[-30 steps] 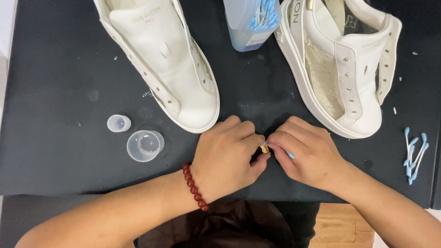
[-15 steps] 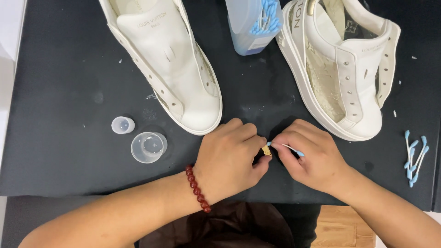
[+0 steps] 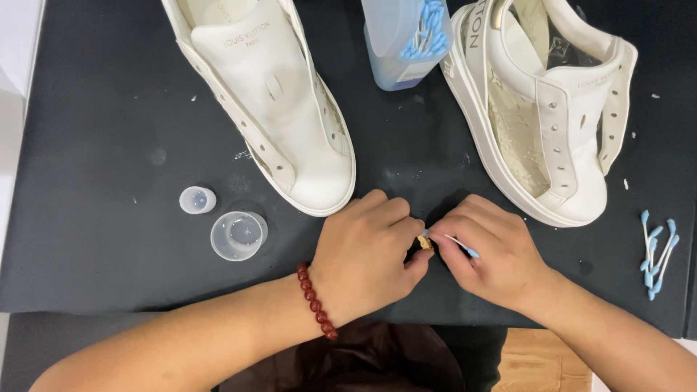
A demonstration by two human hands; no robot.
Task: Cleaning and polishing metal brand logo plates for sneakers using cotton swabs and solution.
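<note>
Left hand (image 3: 367,254) pinches a small tan-gold metal piece (image 3: 424,242) at the fingertips; right hand (image 3: 490,250) grips a thin white swab with blue tips (image 3: 456,243), one tip touching that piece. Two white leather sneakers (image 3: 279,109) (image 3: 544,123) crowd just above the grip. Two clear round plastic caps (image 3: 238,235) sit well left, about five loose blue-tipped swabs (image 3: 653,254) far right by the black mat edge (image 3: 145,294); bare mat below.

Bright, even overhead light, sharp focus throughout, soft short shadows under the left hand (image 3: 367,258) and right hand (image 3: 490,254), white sneakers (image 3: 290,131) above them near overexposed, faint sheen on the black desk (image 3: 94,160), no motion blur, slight edge stretching
</note>
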